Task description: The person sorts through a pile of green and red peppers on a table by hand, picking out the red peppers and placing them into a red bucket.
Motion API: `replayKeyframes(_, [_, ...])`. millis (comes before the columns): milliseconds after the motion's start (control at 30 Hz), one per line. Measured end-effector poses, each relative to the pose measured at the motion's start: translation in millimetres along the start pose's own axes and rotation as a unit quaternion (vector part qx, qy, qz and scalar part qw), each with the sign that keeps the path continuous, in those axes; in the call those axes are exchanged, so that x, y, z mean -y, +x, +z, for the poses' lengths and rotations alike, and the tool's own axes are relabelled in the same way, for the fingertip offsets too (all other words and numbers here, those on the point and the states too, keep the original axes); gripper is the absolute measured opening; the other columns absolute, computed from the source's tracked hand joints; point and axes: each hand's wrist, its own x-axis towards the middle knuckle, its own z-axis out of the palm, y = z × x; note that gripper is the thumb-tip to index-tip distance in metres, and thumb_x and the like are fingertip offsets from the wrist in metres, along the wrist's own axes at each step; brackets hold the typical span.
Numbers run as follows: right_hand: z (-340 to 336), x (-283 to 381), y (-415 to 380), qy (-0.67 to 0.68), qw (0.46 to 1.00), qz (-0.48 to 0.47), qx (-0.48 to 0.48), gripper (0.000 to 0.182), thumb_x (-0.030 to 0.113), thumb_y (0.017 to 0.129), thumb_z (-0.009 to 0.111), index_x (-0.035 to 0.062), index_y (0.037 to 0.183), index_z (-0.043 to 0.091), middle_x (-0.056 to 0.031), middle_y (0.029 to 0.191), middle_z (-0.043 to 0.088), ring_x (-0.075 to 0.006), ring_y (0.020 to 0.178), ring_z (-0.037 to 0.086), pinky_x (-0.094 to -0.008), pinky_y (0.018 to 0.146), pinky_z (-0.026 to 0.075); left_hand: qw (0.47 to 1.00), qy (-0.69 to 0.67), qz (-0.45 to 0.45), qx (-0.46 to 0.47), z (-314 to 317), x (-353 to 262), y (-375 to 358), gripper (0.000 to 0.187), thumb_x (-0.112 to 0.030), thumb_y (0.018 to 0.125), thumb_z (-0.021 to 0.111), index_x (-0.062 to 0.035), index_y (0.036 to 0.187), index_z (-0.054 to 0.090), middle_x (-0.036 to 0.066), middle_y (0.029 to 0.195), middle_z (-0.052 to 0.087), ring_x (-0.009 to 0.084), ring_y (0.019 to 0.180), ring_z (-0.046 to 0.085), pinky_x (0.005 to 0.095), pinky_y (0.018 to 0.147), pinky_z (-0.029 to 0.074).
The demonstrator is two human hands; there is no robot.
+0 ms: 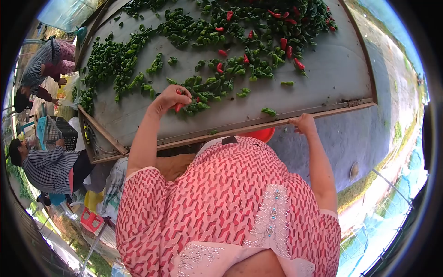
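My left hand (pixel 173 99) is closed in a pinch over the near left part of the table, with a red pepper (pixel 178 107) in its fingers. Just below and beside it lies a cluster of green peppers (pixel 197 107). At the table's wooden front rim (pixel 323 109) is my right hand (pixel 304 123), its fingers apart and nothing visible in them. Between my body and the rim, part of a red bowl (pixel 262 134) shows; my clothing hides the rest of it.
Heaps of green peppers (pixel 113 60) with scattered red ones (pixel 284 44) cover much of the grey tabletop (pixel 332 69). A loose wooden strip (pixel 102 129) crosses its left corner. Two people (pixel 50 166) are at the left, near a black crate (pixel 64 131) and a red stool (pixel 91 220).
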Motion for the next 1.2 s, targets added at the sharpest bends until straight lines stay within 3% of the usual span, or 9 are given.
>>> replayKeyframes(167, [2, -7, 6, 0.004, 1.000, -0.021, -0.004, 0.041, 0.027, 0.075, 0.082, -0.0026, 0.067, 0.055, -0.0128, 0.060, 0.062, -0.0219, 0.044, 0.063, -0.0330, 0.039, 0.049, 0.900, 0.345, -0.132, 0.230, 62, 76, -88, 0.035, -0.008, 0.068, 0.077, -0.0014, 0.101, 0.071, 0.005, 0.074, 0.068, 0.0120, 0.055, 0.062, 0.0289, 0.050, 0.050])
replayKeyframes(267, [-1, -6, 11, -0.022, 0.999, -0.025, 0.024, 0.043, 0.030, 0.076, 0.081, -0.0034, 0.068, 0.056, -0.0135, 0.061, 0.063, -0.0230, 0.045, 0.064, -0.0336, 0.038, 0.050, 0.848, 0.503, 0.036, 0.166, 76, 125, -101, 0.039, -0.008, 0.067, 0.076, -0.0079, 0.106, 0.072, 0.005, 0.074, 0.068, 0.0150, 0.061, 0.064, 0.0297, 0.056, 0.051])
replayKeyframes(367, [-4, -4, 8, -0.034, 0.999, -0.031, 0.027, 0.045, 0.034, 0.078, 0.080, -0.0045, 0.069, 0.057, -0.0140, 0.061, 0.063, -0.0229, 0.046, 0.065, -0.0336, 0.038, 0.050, 0.956, 0.262, -0.043, -0.122, 82, 96, -67, 0.029, -0.020, 0.068, 0.074, -0.0103, 0.095, 0.073, 0.009, 0.084, 0.069, 0.0262, 0.080, 0.066, 0.0364, 0.069, 0.051])
replayKeyframes(500, [-2, -2, 10, -0.023, 0.998, -0.043, 0.033, 0.046, 0.035, 0.079, 0.079, -0.0042, 0.070, 0.057, -0.0144, 0.060, 0.063, -0.0223, 0.046, 0.065, -0.0329, 0.038, 0.050, 0.871, 0.249, 0.183, -0.383, 93, 56, -8, 0.020, -0.023, 0.074, 0.071, -0.0136, 0.092, 0.072, 0.009, 0.080, 0.068, 0.0274, 0.079, 0.066, 0.0395, 0.067, 0.052])
replayKeyframes(733, [6, -6, 5, -0.019, 0.997, -0.075, 0.004, 0.047, 0.036, 0.080, 0.078, -0.0014, 0.066, 0.053, -0.0148, 0.059, 0.063, -0.0215, 0.046, 0.065, -0.0318, 0.038, 0.050, 0.779, 0.470, 0.081, -0.408, 72, 93, -1, 0.017, -0.025, 0.076, 0.064, -0.0155, 0.087, 0.073, 0.009, 0.085, 0.069, 0.0307, 0.085, 0.067, 0.0430, 0.070, 0.054])
replayKeyframes(833, [5, -12, 9, -0.015, 0.997, -0.075, 0.013, 0.047, 0.035, 0.080, 0.078, -0.0014, 0.065, 0.053, -0.0143, 0.059, 0.063, -0.0216, 0.046, 0.065, -0.0316, 0.037, 0.050, 0.820, 0.417, 0.007, -0.393, 58, 92, -24, 0.015, -0.023, 0.075, 0.062, -0.0147, 0.081, 0.073, 0.010, 0.085, 0.069, 0.0307, 0.084, 0.067, 0.0429, 0.069, 0.054])
replayKeyframes(933, [3, -7, 4, -0.015, 0.998, -0.055, -0.015, 0.043, 0.033, 0.080, 0.078, -0.0031, 0.067, 0.058, -0.0147, 0.059, 0.063, -0.0225, 0.046, 0.065, -0.0319, 0.037, 0.050, 0.833, 0.323, 0.071, -0.443, 68, 61, -35, 0.013, -0.020, 0.075, 0.061, -0.0139, 0.077, 0.072, 0.010, 0.084, 0.068, 0.0305, 0.083, 0.066, 0.0428, 0.069, 0.054])
replayKeyframes(1000, [2, -8, 5, -0.029, 0.997, -0.068, -0.001, 0.042, 0.031, 0.081, 0.077, -0.0040, 0.067, 0.059, -0.0152, 0.059, 0.064, -0.0233, 0.045, 0.065, -0.0323, 0.036, 0.050, 0.740, 0.393, 0.194, -0.510, 70, 68, -2, 0.012, -0.019, 0.074, 0.061, -0.0129, 0.072, 0.071, 0.010, 0.082, 0.067, 0.0300, 0.082, 0.065, 0.0432, 0.070, 0.054])
replayKeyframes(1200, [4, -11, 11, -0.011, 0.997, -0.072, -0.001, 0.040, 0.031, 0.082, 0.076, -0.0023, 0.066, 0.059, -0.0149, 0.059, 0.064, -0.0232, 0.044, 0.064, -0.0327, 0.036, 0.050, 0.774, 0.479, 0.134, -0.393, 94, 50, 32, 0.009, -0.015, 0.074, 0.067, -0.0120, 0.083, 0.067, 0.008, 0.089, 0.067, 0.0281, 0.092, 0.064, 0.0414, 0.075, 0.055])
